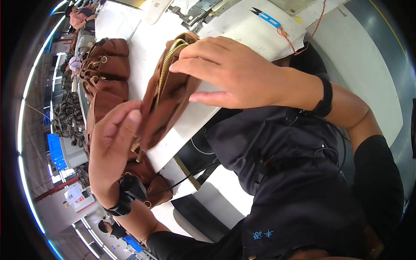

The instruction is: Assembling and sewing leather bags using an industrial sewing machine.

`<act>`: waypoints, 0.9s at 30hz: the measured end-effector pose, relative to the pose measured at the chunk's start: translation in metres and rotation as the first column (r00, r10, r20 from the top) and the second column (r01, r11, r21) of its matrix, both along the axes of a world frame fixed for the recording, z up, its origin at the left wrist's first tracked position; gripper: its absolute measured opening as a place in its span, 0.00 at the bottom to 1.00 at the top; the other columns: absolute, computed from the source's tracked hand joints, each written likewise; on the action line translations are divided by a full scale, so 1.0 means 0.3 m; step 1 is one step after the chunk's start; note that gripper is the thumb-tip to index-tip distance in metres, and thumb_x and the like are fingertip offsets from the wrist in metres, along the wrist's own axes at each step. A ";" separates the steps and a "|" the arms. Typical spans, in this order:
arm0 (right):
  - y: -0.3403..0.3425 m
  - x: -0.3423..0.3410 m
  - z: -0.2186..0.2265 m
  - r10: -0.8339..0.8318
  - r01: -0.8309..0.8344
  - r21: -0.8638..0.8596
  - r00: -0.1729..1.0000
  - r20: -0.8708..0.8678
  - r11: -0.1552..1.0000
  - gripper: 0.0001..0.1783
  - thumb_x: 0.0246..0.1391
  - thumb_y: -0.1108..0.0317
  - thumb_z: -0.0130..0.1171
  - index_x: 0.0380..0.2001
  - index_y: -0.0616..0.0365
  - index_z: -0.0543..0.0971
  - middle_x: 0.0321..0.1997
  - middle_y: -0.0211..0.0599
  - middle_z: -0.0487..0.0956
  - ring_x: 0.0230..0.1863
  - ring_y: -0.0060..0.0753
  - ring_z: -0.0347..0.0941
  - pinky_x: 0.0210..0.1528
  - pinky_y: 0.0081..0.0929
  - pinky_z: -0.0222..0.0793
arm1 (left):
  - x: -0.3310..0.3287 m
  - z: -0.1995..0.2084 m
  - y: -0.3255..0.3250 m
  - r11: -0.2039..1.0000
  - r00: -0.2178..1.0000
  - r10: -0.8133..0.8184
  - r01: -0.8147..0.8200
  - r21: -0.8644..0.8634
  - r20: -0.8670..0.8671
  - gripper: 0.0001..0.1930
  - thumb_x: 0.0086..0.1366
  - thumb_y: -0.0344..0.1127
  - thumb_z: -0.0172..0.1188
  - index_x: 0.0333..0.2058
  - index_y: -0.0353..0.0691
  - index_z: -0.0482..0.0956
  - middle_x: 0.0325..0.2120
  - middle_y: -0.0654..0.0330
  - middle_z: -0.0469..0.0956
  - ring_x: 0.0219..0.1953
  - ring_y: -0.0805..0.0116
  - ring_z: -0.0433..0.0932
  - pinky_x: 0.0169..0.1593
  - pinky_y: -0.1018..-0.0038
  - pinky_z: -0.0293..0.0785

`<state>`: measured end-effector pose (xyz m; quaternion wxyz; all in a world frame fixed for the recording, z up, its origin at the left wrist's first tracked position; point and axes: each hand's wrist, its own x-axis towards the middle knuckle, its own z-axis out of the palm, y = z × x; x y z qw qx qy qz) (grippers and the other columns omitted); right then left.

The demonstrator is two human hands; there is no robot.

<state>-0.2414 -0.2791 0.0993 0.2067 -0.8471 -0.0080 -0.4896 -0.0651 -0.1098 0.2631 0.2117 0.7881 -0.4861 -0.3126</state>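
A brown leather bag (173,93) with a gold zipper (162,80) along its top edge is held tilted over the white table. My left hand (113,145) pinches its near end between thumb and fingers. Just below that hand, a gold metal fitting (138,152) hangs at the bag's end. My right hand (236,71) lies across the far end, fingers stretched out and thumb apart, touching the leather beside the zipper. Its fingertips partly cover that side.
Several brown bags (110,65) stand in a row on the left, and another (158,193) lies below my left wrist. Blue-handled thread snips (266,17) on an orange cord lie at the far right of the table (190,119). Metal machine parts (195,13) stand at the far edge.
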 end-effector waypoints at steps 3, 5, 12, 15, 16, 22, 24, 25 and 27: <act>0.040 0.015 -0.003 -0.059 0.058 0.011 0.997 0.050 0.998 0.34 0.39 0.59 0.76 0.52 0.51 0.77 0.46 0.33 0.72 0.49 0.41 0.72 0.52 0.38 0.69 | -0.031 0.016 -0.016 0.996 0.997 -0.006 0.012 0.085 -0.078 0.16 0.72 0.31 0.60 0.54 0.28 0.75 0.36 0.68 0.78 0.36 0.85 0.71 0.40 0.86 0.69; 0.057 0.005 -0.007 -0.061 0.063 -0.015 0.995 0.080 0.998 0.33 0.38 0.58 0.77 0.51 0.51 0.78 0.46 0.33 0.72 0.48 0.40 0.72 0.52 0.38 0.69 | -0.044 0.021 -0.029 0.996 0.998 0.023 -0.018 0.083 -0.063 0.15 0.70 0.28 0.62 0.52 0.28 0.76 0.34 0.68 0.78 0.36 0.85 0.72 0.41 0.84 0.70; 0.059 -0.019 -0.026 -0.022 0.033 -0.165 0.997 0.067 0.986 0.25 0.39 0.51 0.74 0.39 0.51 0.78 0.49 0.32 0.73 0.52 0.38 0.70 0.54 0.37 0.66 | 0.033 0.022 -0.121 0.998 0.901 0.068 -0.070 -0.010 0.428 0.14 0.70 0.36 0.62 0.48 0.32 0.80 0.29 0.68 0.78 0.28 0.84 0.69 0.33 0.82 0.67; 0.038 -0.018 -0.020 0.036 -0.026 -0.212 0.999 0.040 0.977 0.25 0.40 0.50 0.74 0.38 0.53 0.78 0.49 0.33 0.74 0.55 0.38 0.71 0.56 0.38 0.66 | 0.087 0.009 -0.128 0.998 0.920 0.052 -0.035 -0.052 0.388 0.15 0.71 0.38 0.61 0.47 0.32 0.81 0.30 0.67 0.79 0.29 0.84 0.69 0.33 0.82 0.66; 0.030 -0.022 -0.016 0.084 -0.078 -0.221 0.996 0.020 0.972 0.28 0.39 0.50 0.75 0.40 0.56 0.79 0.51 0.36 0.75 0.56 0.41 0.72 0.57 0.40 0.66 | 0.104 0.002 -0.129 0.997 0.923 0.040 -0.010 -0.079 0.383 0.15 0.71 0.39 0.61 0.47 0.33 0.81 0.30 0.67 0.79 0.30 0.84 0.70 0.35 0.83 0.67; 0.017 -0.029 0.024 0.080 -0.127 -0.316 0.984 -0.157 0.940 0.22 0.44 0.51 0.71 0.36 0.55 0.79 0.44 0.34 0.77 0.53 0.37 0.73 0.58 0.38 0.65 | 0.163 -0.041 -0.155 0.989 0.913 0.036 0.026 -0.145 0.407 0.19 0.71 0.47 0.62 0.45 0.33 0.83 0.28 0.68 0.79 0.30 0.83 0.71 0.36 0.84 0.68; 0.024 -0.001 0.043 0.019 -0.096 -0.355 0.977 -0.214 0.930 0.19 0.46 0.53 0.70 0.35 0.55 0.79 0.42 0.32 0.77 0.51 0.35 0.73 0.58 0.37 0.65 | 0.173 -0.034 -0.175 0.995 0.900 0.065 -0.024 -0.100 0.432 0.20 0.72 0.49 0.60 0.44 0.34 0.84 0.23 0.71 0.75 0.26 0.85 0.67 0.31 0.85 0.63; 0.026 0.019 0.053 -0.004 -0.080 -0.378 0.976 -0.218 0.922 0.17 0.47 0.55 0.69 0.33 0.54 0.79 0.39 0.31 0.76 0.48 0.34 0.73 0.57 0.37 0.65 | 0.179 -0.024 -0.181 0.998 0.896 0.038 -0.008 -0.069 0.443 0.20 0.73 0.49 0.59 0.44 0.34 0.84 0.20 0.73 0.70 0.23 0.87 0.65 0.27 0.85 0.59; 0.029 0.049 0.072 0.041 -0.087 -0.338 0.989 -0.140 0.937 0.10 0.51 0.60 0.66 0.30 0.52 0.78 0.32 0.27 0.74 0.42 0.31 0.73 0.53 0.35 0.66 | 0.201 0.019 -0.179 0.997 0.939 0.021 0.006 -0.075 0.344 0.20 0.73 0.48 0.59 0.43 0.33 0.84 0.21 0.72 0.72 0.23 0.86 0.66 0.27 0.85 0.60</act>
